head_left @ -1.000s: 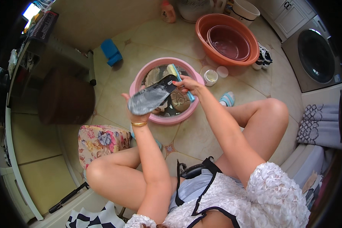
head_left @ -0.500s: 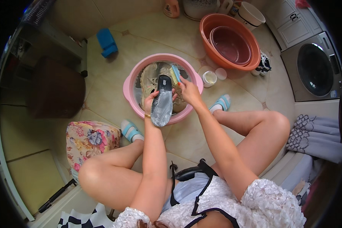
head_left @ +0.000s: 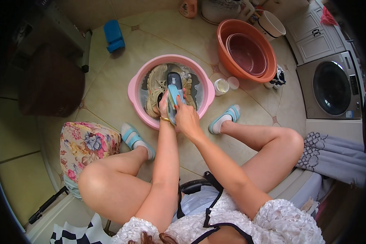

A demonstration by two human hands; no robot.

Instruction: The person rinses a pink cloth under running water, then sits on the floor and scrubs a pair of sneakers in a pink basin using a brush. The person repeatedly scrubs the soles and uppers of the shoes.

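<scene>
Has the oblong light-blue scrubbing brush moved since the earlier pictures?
Yes: judged against the round pink plastic basin, the light-blue scrubbing brush has moved left and toward the person.

- Pretty sure I'm standing in somebody's home, in the laundry corner
- Front-loading washing machine (head_left: 333, 87) right here, white paneled cabinet (head_left: 319, 45) beside it
- Nested plastic basins (head_left: 228, 67) on the tiled floor (head_left: 258, 120), plus a pink washbasin (head_left: 135, 106) with beige sneakers (head_left: 153, 87) in it
- Flowery fabric-covered stool (head_left: 91, 142) and gray smocked curtain (head_left: 337, 160), so super homey, not a shop
</scene>
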